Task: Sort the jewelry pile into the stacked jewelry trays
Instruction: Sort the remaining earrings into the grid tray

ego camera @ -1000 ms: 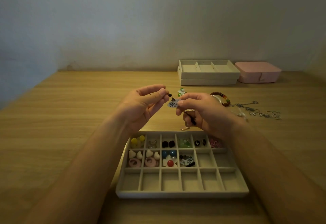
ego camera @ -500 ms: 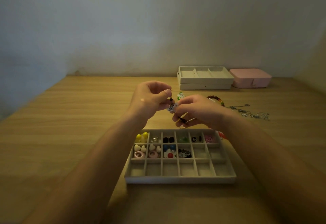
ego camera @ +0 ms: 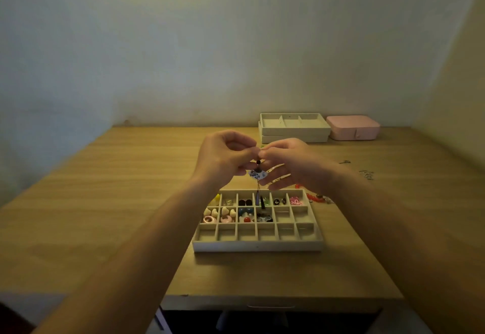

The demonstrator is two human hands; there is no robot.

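Your arms come in from the near edge and converge toward the middle. Your left forearm (ego camera: 147, 228) slants up from the near left, your right forearm (ego camera: 380, 218) from the near right. Both wrists are raised and about level. Your left hand (ego camera: 223, 160) is curled, its thumb and forefinger pressed together at its right side and the other fingers folded in. Your right hand (ego camera: 294, 165) meets it tip to tip, thumb and forefinger also pinching. Its lower fingers (ego camera: 275, 169) stretch loosely to the left underneath. The earring (ego camera: 258, 173) hangs from its top, held where the two pinches meet.
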